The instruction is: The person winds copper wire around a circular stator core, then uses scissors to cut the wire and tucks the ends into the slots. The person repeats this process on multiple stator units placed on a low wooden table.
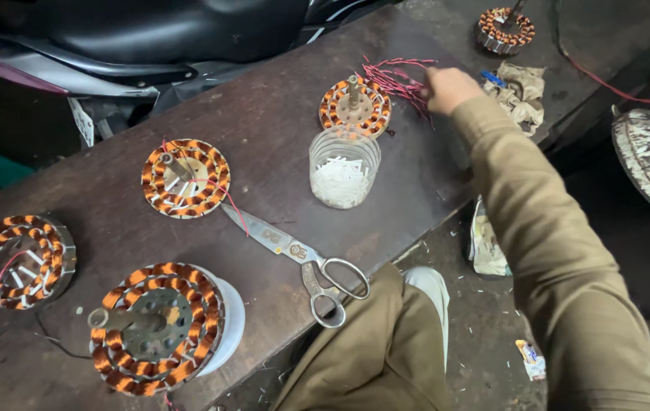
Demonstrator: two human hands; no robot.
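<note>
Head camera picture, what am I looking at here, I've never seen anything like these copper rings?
This is one view from a camera worn on a person's head, looking down at a dark wooden bench. The right hand reaches to a bundle of red wires beside a copper-wound motor coil. More wound coils lie along the bench, with a clear jar of white slips and scissors. The left hand is out of sight. Whether the right hand grips the wires is unclear.

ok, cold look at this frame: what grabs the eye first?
The copper-wound motor coils: the biggest coil sits front left of the wooden bench, with smaller ones scattered behind it. The right hand reaches to the far edge, at a bunch of red wires beside a small coil. Scissors and a clear jar lie mid-bench.
</note>
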